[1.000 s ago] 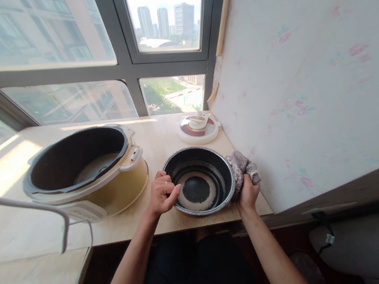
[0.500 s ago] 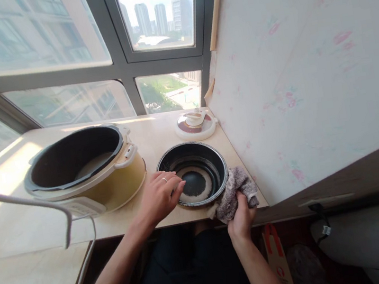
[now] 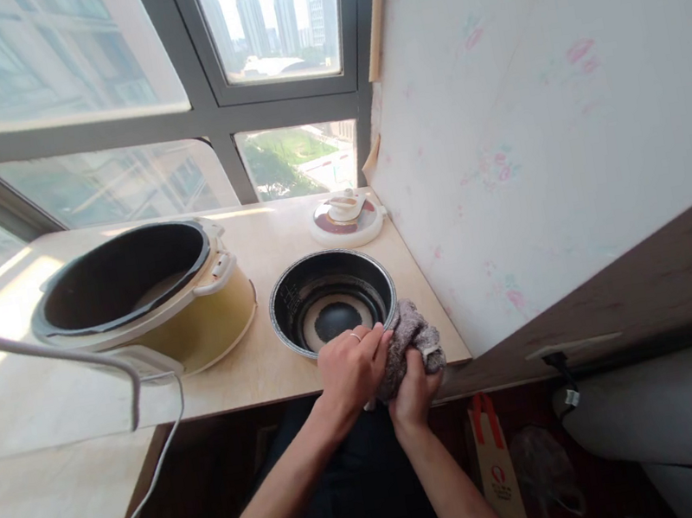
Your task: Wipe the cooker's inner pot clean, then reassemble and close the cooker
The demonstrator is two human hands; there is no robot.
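The black inner pot (image 3: pixel 287 299) of a rice cooker stands on the wooden sill, with a pale ring on its floor. My left hand (image 3: pixel 354 371) lies over the pot's near right rim, its fingers bent there and their tips beside the cloth. What its thumb does is hidden. In my right hand (image 3: pixel 413 397) is a bunched grey-brown cloth (image 3: pixel 408 341), held against the pot's outer right side.
Left of the pot stands the yellow cooker body (image 3: pixel 213 332), lidless, with a white cable (image 3: pixel 179 408). Its lid (image 3: pixel 346 219) lies behind the pot by the papered wall (image 3: pixel 525 108). A grey metal bar (image 3: pixel 59 353) crosses the left side. Below right is a paper bag (image 3: pixel 496 471).
My left hand has moved right, from the pot's left part to its near right rim beside the cloth. My right hand and the cloth have shifted slightly left. The view has turned a little.
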